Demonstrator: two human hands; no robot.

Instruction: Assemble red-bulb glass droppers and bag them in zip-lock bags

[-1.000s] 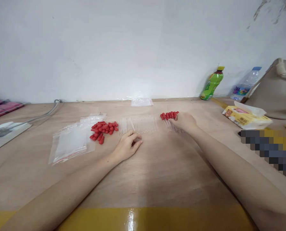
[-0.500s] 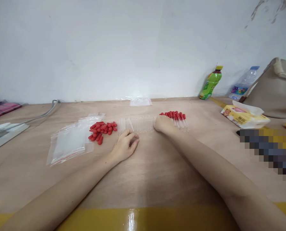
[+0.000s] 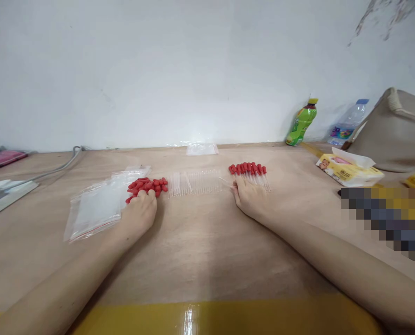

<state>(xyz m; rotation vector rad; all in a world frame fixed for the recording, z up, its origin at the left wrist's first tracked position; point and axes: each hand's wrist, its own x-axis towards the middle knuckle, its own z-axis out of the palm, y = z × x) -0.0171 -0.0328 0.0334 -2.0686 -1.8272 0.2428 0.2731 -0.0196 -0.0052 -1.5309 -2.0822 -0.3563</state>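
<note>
My left hand (image 3: 141, 211) is at the near side of a pile of red rubber dropper bulbs (image 3: 144, 184). Its fingers are curled down onto the pile, and what lies under the fingertips is hidden. A clear glass dropper tube (image 3: 225, 180) sticks out leftward from the pinched fingers of my right hand (image 3: 247, 197). Between the hands lies a row of clear glass dropper tubes (image 3: 202, 182), side by side. Just beyond my right hand several droppers with red bulbs (image 3: 251, 168) lie in a row, their lower parts partly covered by the hand.
Clear zip bags (image 3: 97, 209) lie left of the bulbs, and another bag (image 3: 202, 149) lies by the wall. At the right are a green bottle (image 3: 301, 124), a water bottle (image 3: 349, 123), a tissue pack (image 3: 350, 171) and a beige bag (image 3: 392, 135). A cable (image 3: 59, 167) runs at the left.
My left hand has moved left from the tube row onto the red bulbs. My right hand has come away from the row's right end, slightly right and nearer, with a glass tube in its fingers.
</note>
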